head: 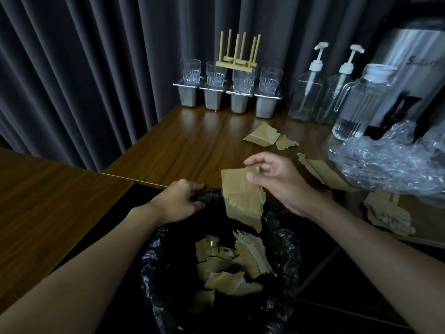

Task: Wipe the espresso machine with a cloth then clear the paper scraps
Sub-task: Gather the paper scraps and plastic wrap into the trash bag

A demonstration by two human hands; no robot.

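you're clearing paper: left hand [179,201] grips the bag [281,237] rim, right hand [277,182] pinches a scrap [238,189] mid-frame. drop it in, then take the scraps [387,213] at right.

A person's two bare arms, uncovered as far as they show: left forearm [84,268] and left hand [179,201], right forearm [361,242] and right hand [277,179], both hands ungloved, wrists bare, a short plain nail on the right thumb.

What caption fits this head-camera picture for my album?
Right hand pinches a torn brown cardboard scrap above the black plastic bin bag, whose rim the left hand grips.
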